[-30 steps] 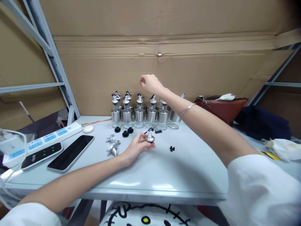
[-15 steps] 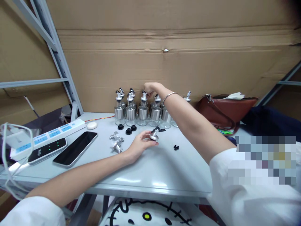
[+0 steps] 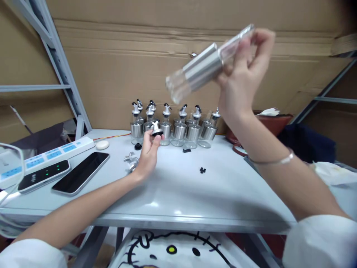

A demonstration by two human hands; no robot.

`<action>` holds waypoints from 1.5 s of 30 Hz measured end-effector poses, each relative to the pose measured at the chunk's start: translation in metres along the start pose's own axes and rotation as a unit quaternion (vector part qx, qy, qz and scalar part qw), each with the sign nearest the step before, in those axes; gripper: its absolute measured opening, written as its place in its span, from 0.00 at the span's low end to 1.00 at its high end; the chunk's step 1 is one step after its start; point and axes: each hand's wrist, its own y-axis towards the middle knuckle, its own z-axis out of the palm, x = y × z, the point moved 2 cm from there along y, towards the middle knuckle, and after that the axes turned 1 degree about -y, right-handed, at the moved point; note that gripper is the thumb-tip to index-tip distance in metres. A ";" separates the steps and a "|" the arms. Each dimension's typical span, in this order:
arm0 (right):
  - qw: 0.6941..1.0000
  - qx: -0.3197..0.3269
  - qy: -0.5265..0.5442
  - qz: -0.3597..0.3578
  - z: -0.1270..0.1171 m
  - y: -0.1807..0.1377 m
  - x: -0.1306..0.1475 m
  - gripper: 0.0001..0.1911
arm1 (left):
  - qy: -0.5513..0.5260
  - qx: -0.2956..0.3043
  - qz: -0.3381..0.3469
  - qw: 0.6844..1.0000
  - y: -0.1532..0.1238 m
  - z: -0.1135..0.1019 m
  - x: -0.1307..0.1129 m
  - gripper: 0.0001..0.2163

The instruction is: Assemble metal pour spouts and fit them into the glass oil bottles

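My right hand (image 3: 242, 74) is closed around the neck end of a glass oil bottle (image 3: 205, 67) with a brushed steel sleeve. The bottle is raised above the table and tilted, its base pointing down and left; motion blurs it. My left hand (image 3: 148, 152) pinches a silver pourer top (image 3: 157, 128) with a black underside, just in front of the standing bottles. Behind it, several similar bottles (image 3: 179, 131) stand in rows, many fitted with pourer tops. Loose silver spout parts (image 3: 131, 160) lie left of my left hand, beside a black stopper (image 3: 138, 146).
Small black pieces (image 3: 202, 170) and a flat black piece (image 3: 186, 150) lie on the grey table (image 3: 178, 193). At left are a phone (image 3: 81, 173), a dark device (image 3: 44, 176) and a power strip (image 3: 52, 153). A brown bag (image 3: 276, 124) sits at right; cardboard (image 3: 125, 74) stands behind.
My right hand has come up from behind the bottle rows with a bottle in it. My left hand has moved left and up with the pourer top. The flat black piece now lies on the table.
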 end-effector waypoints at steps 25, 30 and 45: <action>0.972 0.196 0.124 -0.029 0.019 -0.131 -0.058 0.26 | -0.071 0.170 0.102 0.978 0.019 0.019 -0.039 0.10; 0.969 0.193 0.115 -0.105 0.020 -0.131 -0.061 0.21 | -0.025 0.217 0.159 0.963 0.016 0.012 -0.034 0.09; 0.965 0.167 0.011 -0.200 0.018 -0.136 -0.061 0.27 | 0.031 0.313 0.297 0.901 -0.009 0.025 -0.015 0.44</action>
